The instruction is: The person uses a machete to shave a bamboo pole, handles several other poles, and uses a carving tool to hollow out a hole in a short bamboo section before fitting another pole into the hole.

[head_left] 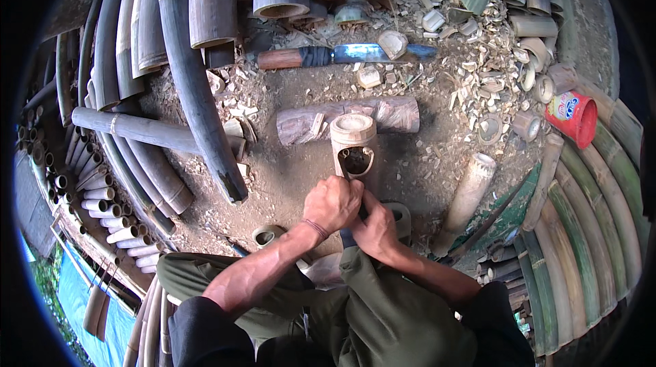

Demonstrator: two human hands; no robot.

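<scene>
Straight ahead of me a cut bamboo tube (353, 136) leans against a short log, its closed pale end up. A dark hollow opening (355, 160) shows in its side. My left hand (333, 201) is closed around a thin carving knife (342, 164), whose narrow blade reaches the edge of that opening. Just below and to the right, my right hand (374, 227) is also closed, wrapped on the knife's handle; part of the handle is hidden by the fingers. The two hands touch each other. The lower part of the tube is behind my hands.
The short log (400, 114) lies crosswise behind the tube. Beyond it rests a large machete (348, 55) with a wooden handle. Wood chips (485, 73) cover the ground. Bamboo poles (212, 5) stand around, a red plastic container (572, 119) lies at right, and a bamboo piece (468, 196) stands nearer.
</scene>
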